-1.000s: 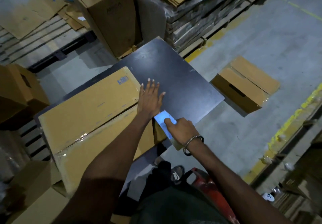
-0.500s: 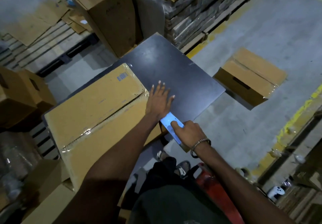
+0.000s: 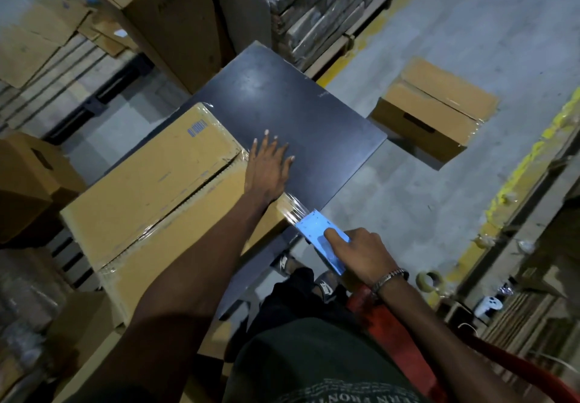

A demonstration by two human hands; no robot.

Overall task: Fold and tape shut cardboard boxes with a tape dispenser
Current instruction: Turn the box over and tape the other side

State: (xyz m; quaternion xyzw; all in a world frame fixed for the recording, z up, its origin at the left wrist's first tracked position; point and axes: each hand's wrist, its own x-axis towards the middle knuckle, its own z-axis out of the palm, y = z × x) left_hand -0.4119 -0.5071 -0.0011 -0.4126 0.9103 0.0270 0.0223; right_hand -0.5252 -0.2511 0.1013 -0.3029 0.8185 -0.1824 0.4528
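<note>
A large closed cardboard box (image 3: 150, 189) lies on the dark table (image 3: 298, 114), with clear tape along its centre seam. My left hand (image 3: 270, 167) lies flat with straight fingers over the box's right end, fingertips reaching past it above the table. My right hand (image 3: 361, 252) grips a light blue tape dispenser (image 3: 320, 233), index finger laid along its top. A strip of clear tape (image 3: 293, 208) stretches from the dispenser to the box's right end.
A taped box (image 3: 433, 111) sits on the concrete floor to the right. Tall boxes (image 3: 175, 16) and a wrapped pallet stack (image 3: 314, 10) stand behind the table. More boxes crowd the left. A tape roll (image 3: 428, 280) lies on the floor at right, near a red hand truck (image 3: 392, 324).
My right hand has pulled the dispenser back from the box end toward me, and a stretch of tape now shows. My left hand has stayed flat on the box end.
</note>
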